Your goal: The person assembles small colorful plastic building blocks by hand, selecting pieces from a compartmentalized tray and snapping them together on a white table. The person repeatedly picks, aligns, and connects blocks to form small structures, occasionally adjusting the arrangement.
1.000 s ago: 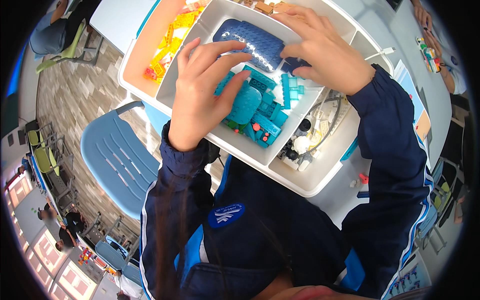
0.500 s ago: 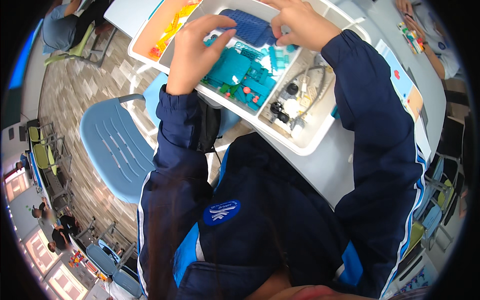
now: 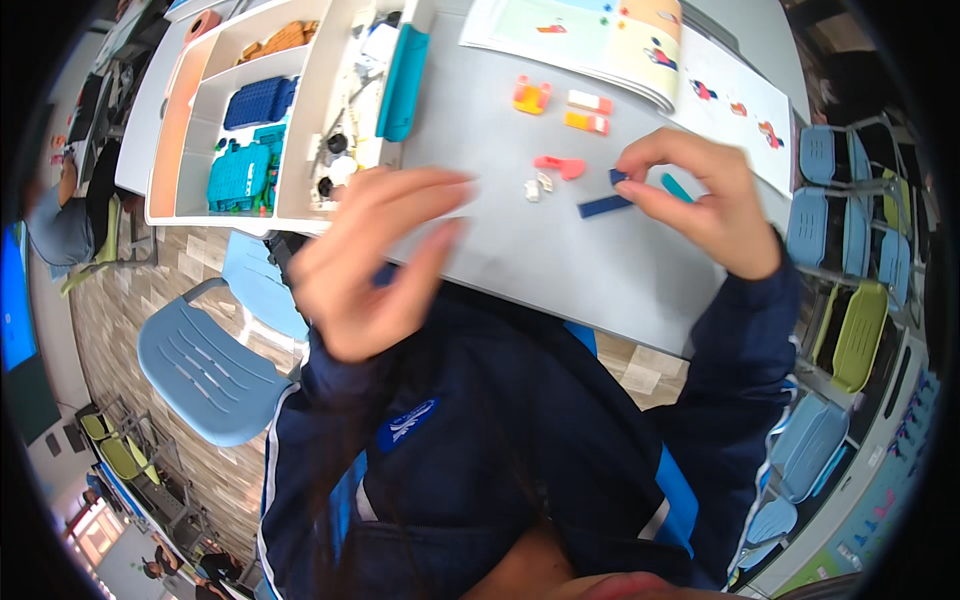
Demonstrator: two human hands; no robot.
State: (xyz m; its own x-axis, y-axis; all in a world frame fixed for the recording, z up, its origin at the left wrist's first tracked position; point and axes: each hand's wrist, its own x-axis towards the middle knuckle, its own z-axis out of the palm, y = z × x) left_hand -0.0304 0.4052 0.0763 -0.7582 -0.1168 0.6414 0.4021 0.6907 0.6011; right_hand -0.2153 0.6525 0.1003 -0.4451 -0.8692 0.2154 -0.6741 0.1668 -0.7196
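Observation:
My right hand [image 3: 705,195] is over the grey table, with thumb and index finger pinched on a small dark blue brick [image 3: 617,177]. Just below that brick lies a long dark blue building piece [image 3: 604,206], and a teal piece [image 3: 676,187] shows beneath my palm. My left hand [image 3: 365,260], slightly blurred, hovers by the table's near edge with its fingers apart and nothing in them. Between my hands lie a coral piece [image 3: 560,166] and small white pieces [image 3: 533,189]. Farther back are an orange and coral assembly [image 3: 531,95] and two small striped blocks [image 3: 588,122].
A white compartment tray [image 3: 287,205] of sorted bricks stands at the left, with a teal lidlike piece [image 3: 403,85] on its right side. An open picture booklet [image 3: 570,50] lies at the back right. A blue chair [image 3: 205,370] stands left of me.
Both hands have left the tray. My right hand is now over the table pinching a small dark blue brick; the left has drawn back. The view has swung right, bringing loose pieces into sight.

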